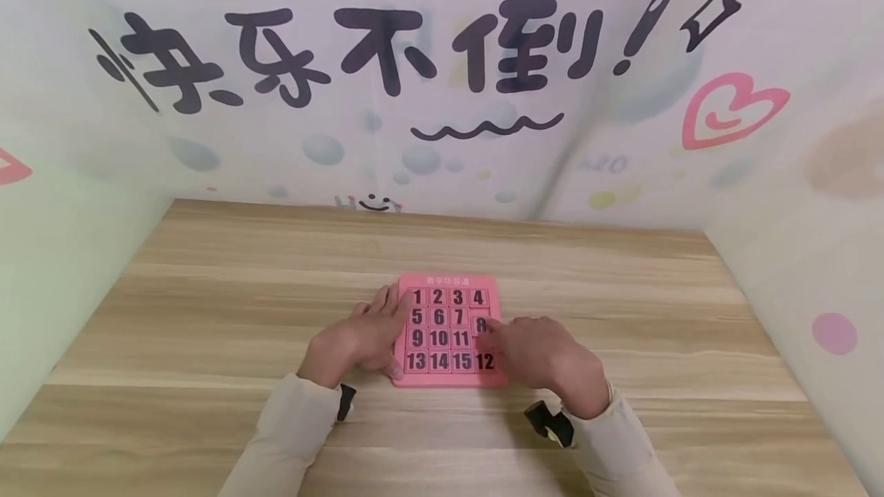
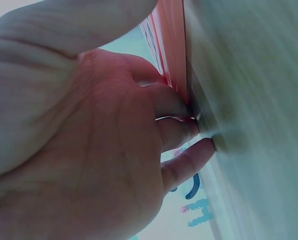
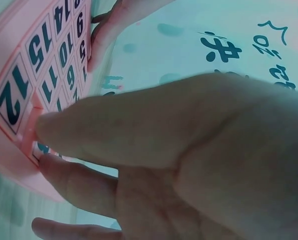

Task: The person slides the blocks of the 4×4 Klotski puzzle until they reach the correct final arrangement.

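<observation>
A pink sliding number puzzle (image 1: 452, 380) lies flat on the wooden table, with black numbers on its square tiles. My left hand (image 1: 373, 336) grips its left edge, the thumb by the near corner and the fingers along the side. In the left wrist view several fingertips (image 2: 206, 147) reach down to the tabletop. My right hand (image 1: 542, 351) touches tile 8 (image 1: 479, 323) at the right column, thumb and index fingertips close together there. Tile 8 sits slightly lower than its row, with a gap between it and tile 12 (image 3: 11, 97). The right fingertips partly cover tile 8.
A wood-grain table (image 1: 242, 251) surrounds the puzzle. Behind it hangs a white printed cloth (image 1: 387, 167) with large black characters, and pale cloth walls (image 1: 794, 251) stand at both sides. Dark wrist devices (image 1: 550, 424) sit at the sleeves.
</observation>
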{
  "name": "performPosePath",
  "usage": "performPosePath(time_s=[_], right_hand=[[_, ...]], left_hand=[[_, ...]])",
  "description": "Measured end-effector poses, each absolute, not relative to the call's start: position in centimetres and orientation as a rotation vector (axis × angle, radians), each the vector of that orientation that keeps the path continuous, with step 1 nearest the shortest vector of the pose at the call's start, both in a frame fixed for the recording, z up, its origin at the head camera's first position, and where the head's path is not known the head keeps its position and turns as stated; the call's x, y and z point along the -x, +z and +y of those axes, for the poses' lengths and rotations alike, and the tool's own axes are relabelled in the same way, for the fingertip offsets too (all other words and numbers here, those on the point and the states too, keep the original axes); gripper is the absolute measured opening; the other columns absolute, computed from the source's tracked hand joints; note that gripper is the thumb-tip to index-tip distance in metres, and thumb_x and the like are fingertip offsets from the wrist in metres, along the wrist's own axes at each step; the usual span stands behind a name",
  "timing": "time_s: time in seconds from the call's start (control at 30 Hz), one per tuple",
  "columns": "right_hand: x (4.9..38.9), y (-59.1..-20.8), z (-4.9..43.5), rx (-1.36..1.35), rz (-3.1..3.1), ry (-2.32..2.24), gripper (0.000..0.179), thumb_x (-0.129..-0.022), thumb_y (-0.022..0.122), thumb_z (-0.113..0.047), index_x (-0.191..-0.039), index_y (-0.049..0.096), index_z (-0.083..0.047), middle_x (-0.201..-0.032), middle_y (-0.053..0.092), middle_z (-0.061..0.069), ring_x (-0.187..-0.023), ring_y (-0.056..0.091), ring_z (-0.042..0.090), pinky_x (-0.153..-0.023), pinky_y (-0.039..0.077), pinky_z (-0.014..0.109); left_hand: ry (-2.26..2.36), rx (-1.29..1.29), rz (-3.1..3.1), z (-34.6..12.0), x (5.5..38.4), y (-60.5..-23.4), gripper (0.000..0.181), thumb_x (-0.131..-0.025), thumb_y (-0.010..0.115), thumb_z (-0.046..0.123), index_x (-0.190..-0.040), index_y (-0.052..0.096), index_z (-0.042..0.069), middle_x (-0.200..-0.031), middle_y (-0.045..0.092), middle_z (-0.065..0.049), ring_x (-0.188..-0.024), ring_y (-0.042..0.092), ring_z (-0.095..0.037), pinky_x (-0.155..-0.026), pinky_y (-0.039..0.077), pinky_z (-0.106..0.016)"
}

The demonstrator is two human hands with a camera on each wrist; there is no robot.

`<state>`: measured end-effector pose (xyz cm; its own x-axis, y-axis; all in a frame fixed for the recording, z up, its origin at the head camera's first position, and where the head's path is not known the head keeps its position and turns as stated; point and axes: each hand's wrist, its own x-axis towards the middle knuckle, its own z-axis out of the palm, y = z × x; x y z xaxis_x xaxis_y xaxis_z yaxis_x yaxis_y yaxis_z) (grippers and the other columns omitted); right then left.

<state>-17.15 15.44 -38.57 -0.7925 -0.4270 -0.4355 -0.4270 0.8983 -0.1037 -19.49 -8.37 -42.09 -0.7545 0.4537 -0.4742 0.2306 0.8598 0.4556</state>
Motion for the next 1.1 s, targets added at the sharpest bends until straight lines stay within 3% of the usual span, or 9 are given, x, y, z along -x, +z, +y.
performPosePath(time_s=[0.1, 0.2, 0.37, 0.43, 0.5, 0.6, 0.73, 0.87, 1.1], right_hand=[[17.3, -38.7, 15.6, 0.651, 2.621, -0.024, 0.040, -0.099, 0.052, -0.010, -0.134, 0.065, -0.024, -0.144, 0.056, 0.007, -0.089, 0.063, 0.026, -0.080, 0.053, 0.044], [17.5, -38.9, 15.6, 0.673, 2.633, -0.041, 0.039, -0.099, 0.052, -0.009, -0.133, 0.065, -0.022, -0.142, 0.057, 0.009, -0.069, 0.048, 0.021, -0.068, 0.046, 0.038], [17.7, -39.1, 15.5, 0.664, 2.635, -0.046, 0.038, -0.101, 0.051, -0.013, -0.136, 0.062, -0.018, -0.136, 0.061, 0.012, -0.062, 0.039, 0.019, -0.062, 0.040, 0.035], [17.7, -39.1, 15.5, 0.647, 2.630, -0.052, 0.038, -0.102, 0.050, -0.015, -0.138, 0.061, -0.018, -0.138, 0.059, 0.012, -0.067, 0.048, 0.021, -0.066, 0.046, 0.037], [17.7, -39.1, 15.6, 0.629, 2.623, -0.068, 0.038, -0.103, 0.049, -0.018, -0.139, 0.059, -0.019, -0.145, 0.054, 0.010, -0.082, 0.061, 0.026, -0.078, 0.053, 0.043], [17.7, -39.1, 15.8, 0.617, 2.618, -0.085, 0.039, -0.105, 0.048, -0.021, -0.143, 0.055, -0.019, -0.150, 0.049, 0.010, -0.097, 0.064, 0.030, -0.094, 0.052, 0.048], [18.1, -39.3, 15.9, 0.616, 2.611, -0.108, 0.041, -0.105, 0.047, -0.023, -0.145, 0.052, -0.018, -0.152, 0.047, 0.010, -0.103, 0.064, 0.031, -0.098, 0.051, 0.048], [18.3, -39.3, 16.0, 0.595, 2.607, -0.121, 0.041, -0.106, 0.045, -0.026, -0.146, 0.051, -0.020, -0.154, 0.044, 0.006, -0.129, 0.054, 0.038, -0.108, 0.044, 0.051], [18.1, -39.3, 16.3, 0.589, 2.586, -0.189, 0.041, -0.106, 0.045, -0.031, -0.145, 0.052, -0.020, -0.155, 0.042, 0.006, -0.136, 0.047, 0.038, -0.112, 0.039, 0.052]], left_hand=[[0.504, -0.495, 2.437, -8.3, 19.6, -41.9, 0.113, -0.077, 0.081, 0.022, -0.158, 0.006, -0.001, -0.164, -0.008, -0.022, -0.153, -0.007, -0.037, -0.124, 0.004, -0.053], [0.522, -0.483, 2.435, -8.5, 19.5, -41.8, 0.112, -0.077, 0.081, 0.020, -0.158, 0.006, -0.001, -0.164, -0.007, -0.022, -0.152, -0.008, -0.037, -0.124, 0.004, -0.053], [0.535, -0.475, 2.436, -8.5, 19.4, -42.0, 0.112, -0.077, 0.082, 0.020, -0.158, 0.007, -0.001, -0.164, -0.007, -0.022, -0.153, -0.007, -0.037, -0.124, 0.004, -0.053], [0.537, -0.477, 2.436, -8.5, 19.4, -42.1, 0.112, -0.076, 0.082, 0.020, -0.158, 0.007, -0.001, -0.164, -0.007, -0.022, -0.153, -0.007, -0.037, -0.124, 0.004, -0.053], [0.537, -0.478, 2.435, -8.5, 19.5, -42.2, 0.112, -0.076, 0.082, 0.020, -0.158, 0.007, -0.001, -0.164, -0.007, -0.022, -0.153, -0.007, -0.037, -0.124, 0.004, -0.053], [0.537, -0.483, 2.432, -8.4, 19.6, -42.4, 0.112, -0.076, 0.081, 0.021, -0.158, 0.007, 0.000, -0.164, -0.007, -0.022, -0.153, -0.008, -0.036, -0.124, 0.004, -0.052], [0.531, -0.491, 2.432, -8.4, 19.8, -42.3, 0.113, -0.077, 0.081, 0.021, -0.158, 0.006, -0.001, -0.164, -0.008, -0.022, -0.152, -0.009, -0.037, -0.124, 0.003, -0.052], [0.520, -0.503, 2.441, -8.4, 20.0, -42.2, 0.113, -0.076, 0.081, 0.023, -0.158, 0.006, -0.001, -0.164, -0.007, -0.022, -0.152, -0.008, -0.037, -0.124, 0.004, -0.053], [0.507, -0.500, 2.428, -8.3, 19.8, -42.4, 0.114, -0.077, 0.081, 0.023, -0.158, 0.005, 0.000, -0.164, -0.008, -0.022, -0.152, -0.009, -0.036, -0.124, 0.004, -0.052]])
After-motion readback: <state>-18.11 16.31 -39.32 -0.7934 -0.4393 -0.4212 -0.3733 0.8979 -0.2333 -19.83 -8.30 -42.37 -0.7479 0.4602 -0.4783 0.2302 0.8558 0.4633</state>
